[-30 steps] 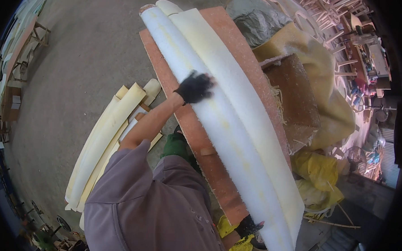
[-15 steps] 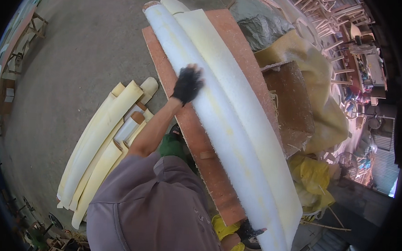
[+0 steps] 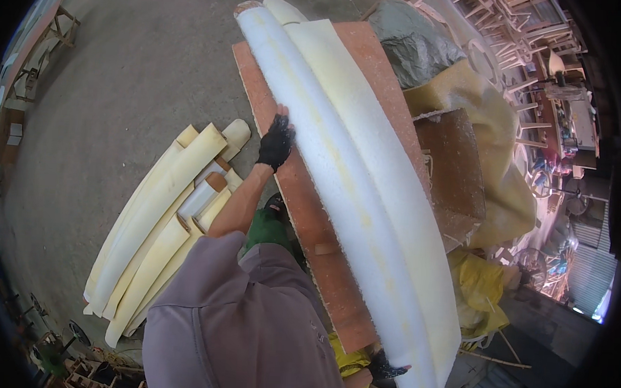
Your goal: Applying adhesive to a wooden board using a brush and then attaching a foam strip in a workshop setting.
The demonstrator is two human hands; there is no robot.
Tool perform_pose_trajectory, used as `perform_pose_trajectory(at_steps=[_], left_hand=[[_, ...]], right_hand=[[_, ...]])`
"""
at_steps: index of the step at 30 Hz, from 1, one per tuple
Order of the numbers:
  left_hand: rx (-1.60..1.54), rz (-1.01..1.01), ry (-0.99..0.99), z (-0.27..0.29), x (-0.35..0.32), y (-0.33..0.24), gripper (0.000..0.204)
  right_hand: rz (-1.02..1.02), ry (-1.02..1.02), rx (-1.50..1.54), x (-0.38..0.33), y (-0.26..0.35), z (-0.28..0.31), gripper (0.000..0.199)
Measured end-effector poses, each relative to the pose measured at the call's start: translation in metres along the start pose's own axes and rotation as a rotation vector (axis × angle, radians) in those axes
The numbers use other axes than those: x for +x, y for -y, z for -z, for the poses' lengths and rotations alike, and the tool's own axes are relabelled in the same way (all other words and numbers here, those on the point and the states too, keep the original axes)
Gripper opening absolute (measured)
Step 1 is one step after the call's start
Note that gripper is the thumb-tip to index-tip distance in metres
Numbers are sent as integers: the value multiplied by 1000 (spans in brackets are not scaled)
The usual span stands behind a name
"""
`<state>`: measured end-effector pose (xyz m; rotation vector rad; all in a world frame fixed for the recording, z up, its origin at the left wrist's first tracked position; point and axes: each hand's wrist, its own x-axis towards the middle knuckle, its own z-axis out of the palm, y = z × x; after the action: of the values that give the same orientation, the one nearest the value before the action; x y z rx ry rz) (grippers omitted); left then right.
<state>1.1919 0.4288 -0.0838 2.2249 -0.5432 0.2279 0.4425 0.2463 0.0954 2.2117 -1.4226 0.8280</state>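
On the reddish board, two long rolled foam sheets lie side by side. Left hand, gloved, rests flat against the near roll; right hand, gloved, grips the rolls' lower end. Several cream foam strips lie on the floor.

A long orange-brown board runs from 12 o'clock down to 6 o'clock. A long white foam sheet, folded over, lies on top of it. The grey floor is all around. At 8 o'clock, a pile of cream foam strips lies on the floor.
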Motion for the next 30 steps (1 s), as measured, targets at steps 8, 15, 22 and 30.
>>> perform_pose_trajectory(at_steps=[8, 15, 22, 30], left_hand=[[48, -53, -82, 15, 40, -3, 48], [120, 67, 69, 23, 36, 45, 53], [69, -155, 81, 29, 35, 57, 50], [227, 201, 395, 38, 135, 131, 46]], right_hand=[[-16, -7, 90, 25, 11, -9, 102], [-51, 2, 161, 37, 19, -3, 100], [-101, -27, 258, 44, 43, -20, 98], [-168, -29, 311, 36, 35, 0, 95]])
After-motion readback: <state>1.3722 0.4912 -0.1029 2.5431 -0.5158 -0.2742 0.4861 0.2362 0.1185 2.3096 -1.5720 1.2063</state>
